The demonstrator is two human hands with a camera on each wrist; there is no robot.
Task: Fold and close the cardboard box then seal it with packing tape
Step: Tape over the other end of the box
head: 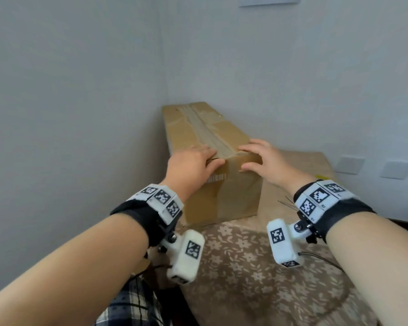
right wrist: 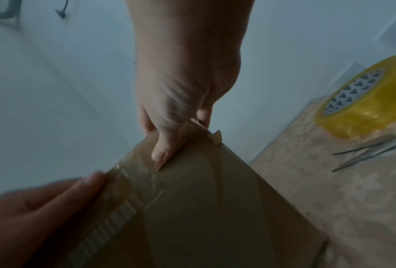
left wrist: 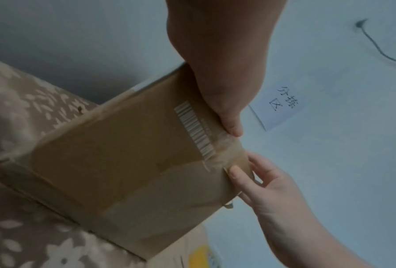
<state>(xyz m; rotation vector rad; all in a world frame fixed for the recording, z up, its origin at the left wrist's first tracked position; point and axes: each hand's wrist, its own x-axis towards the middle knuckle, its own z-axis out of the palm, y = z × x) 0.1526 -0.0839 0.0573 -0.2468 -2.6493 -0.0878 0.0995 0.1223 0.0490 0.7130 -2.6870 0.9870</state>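
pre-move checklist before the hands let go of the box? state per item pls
1. Top flaps of the long brown cardboard box closed flat: ok.
2. Clear tape strip runs along the top seam: ok.
3. Tape end wrapped onto the near face by the barcode: ok, though wrinkled.
4. Left hand and right hand both on the near top edge: ok.
5. Near right corner has a torn lifted bit: not ok.
6. Yellow tape roll and metal scissors lie on the floral cloth to the right: ok.
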